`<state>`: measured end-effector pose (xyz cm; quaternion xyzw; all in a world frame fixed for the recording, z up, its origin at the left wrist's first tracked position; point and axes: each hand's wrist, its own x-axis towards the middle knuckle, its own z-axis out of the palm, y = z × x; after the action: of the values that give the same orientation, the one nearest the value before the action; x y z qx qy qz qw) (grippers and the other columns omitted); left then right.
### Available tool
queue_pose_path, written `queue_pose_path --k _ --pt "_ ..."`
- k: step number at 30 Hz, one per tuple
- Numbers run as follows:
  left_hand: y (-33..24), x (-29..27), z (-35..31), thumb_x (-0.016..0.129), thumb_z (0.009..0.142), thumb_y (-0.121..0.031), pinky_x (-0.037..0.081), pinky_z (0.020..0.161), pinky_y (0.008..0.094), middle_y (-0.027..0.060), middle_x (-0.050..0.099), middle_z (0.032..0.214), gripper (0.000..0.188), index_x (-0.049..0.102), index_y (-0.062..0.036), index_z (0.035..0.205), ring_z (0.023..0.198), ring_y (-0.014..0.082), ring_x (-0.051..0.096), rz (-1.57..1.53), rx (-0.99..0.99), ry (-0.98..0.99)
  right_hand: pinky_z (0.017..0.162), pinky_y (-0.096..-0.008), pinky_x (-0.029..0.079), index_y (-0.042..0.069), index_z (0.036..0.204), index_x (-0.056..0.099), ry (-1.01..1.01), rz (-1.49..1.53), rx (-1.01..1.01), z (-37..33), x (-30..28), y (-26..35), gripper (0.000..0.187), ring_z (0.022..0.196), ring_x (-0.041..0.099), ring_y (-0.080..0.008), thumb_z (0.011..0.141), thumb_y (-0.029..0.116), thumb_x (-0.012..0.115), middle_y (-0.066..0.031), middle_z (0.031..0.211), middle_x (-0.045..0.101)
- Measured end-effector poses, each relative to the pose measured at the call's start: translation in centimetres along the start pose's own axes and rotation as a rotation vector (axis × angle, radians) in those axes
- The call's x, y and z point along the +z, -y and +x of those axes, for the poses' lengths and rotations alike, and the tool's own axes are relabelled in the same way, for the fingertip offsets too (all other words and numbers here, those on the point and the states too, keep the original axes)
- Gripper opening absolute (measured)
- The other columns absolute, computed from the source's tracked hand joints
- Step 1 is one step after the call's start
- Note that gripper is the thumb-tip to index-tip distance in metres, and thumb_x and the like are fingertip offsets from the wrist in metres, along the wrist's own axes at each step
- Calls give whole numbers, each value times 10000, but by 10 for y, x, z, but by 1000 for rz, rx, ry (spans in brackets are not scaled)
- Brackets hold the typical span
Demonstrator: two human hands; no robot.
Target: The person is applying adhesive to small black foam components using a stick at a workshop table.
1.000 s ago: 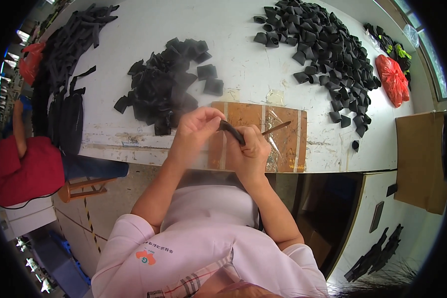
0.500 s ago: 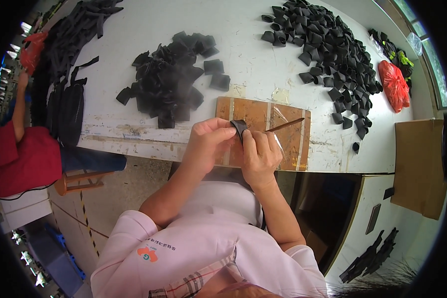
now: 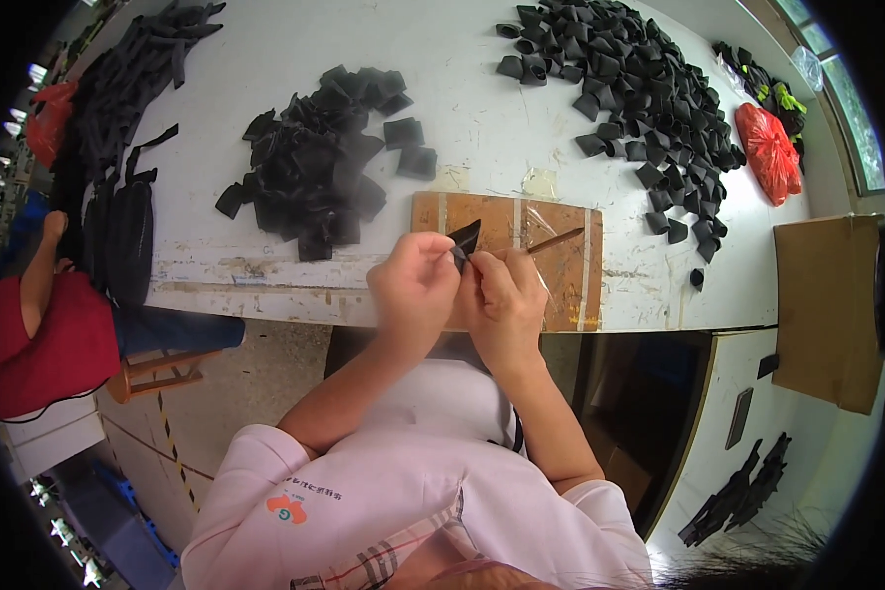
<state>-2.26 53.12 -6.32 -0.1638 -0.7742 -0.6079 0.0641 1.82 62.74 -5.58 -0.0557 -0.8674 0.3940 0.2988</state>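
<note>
Above a brown board [image 3: 506, 211] at the table's front edge, both my hands hold one small black fabric piece [image 3: 466, 239]. My left hand [image 3: 415, 285] pinches it from the left, thumb against fingers. My right hand [image 3: 504, 295] has its fingertips closed on the piece's lower right side. One pointed corner of the piece sticks up between the hands; its lower part is hidden by my fingers. A thin dark brown stick [image 3: 558, 241] shows beside my right hand, over the board. I cannot tell whether that hand holds it or it lies there.
Flat black pieces [image 3: 315, 162] are heaped left of the board. Many curled black pieces [image 3: 649, 88] spread at the far right. A red plastic bag [image 3: 769, 152] and a cardboard box [image 3: 826, 310] stand right. A person in red [image 3: 49, 334] sits at the left.
The black piece was a curved band between my fingers; now a pointed corner stands up. My fingers have shifted on it. The other person's raised hand has lowered from the red bag at left.
</note>
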Motion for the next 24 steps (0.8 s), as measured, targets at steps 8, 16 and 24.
queue_pose_path --k 8,16,24 --pt "-24 -23 22 522 673 77 233 344 146 76 563 771 283 500 9 946 383 10 319 -1418 -973 487 474 -217 351 -26 780 559 21 923 628 -3 -24 0 38 570 423 -85 778 12 555 4 629 469" --pt "-38 7 15 460 729 100 359 398 149 132 596 848 193 507 42 907 433 15 437 -491 -192 172 451 -169 244 69 698 508 159 1284 842 8 -53 12 219 532 329 -22 853 219 548 47 604 418" --pt "-46 16 56 421 804 12 234 295 173 111 566 740 243 467 30 1041 297 27 290 -1636 -949 633 458 -162 255 66 701 517 347 1123 719 61 -66 -26 261 515 314 -16 854 274 552 72 590 414"
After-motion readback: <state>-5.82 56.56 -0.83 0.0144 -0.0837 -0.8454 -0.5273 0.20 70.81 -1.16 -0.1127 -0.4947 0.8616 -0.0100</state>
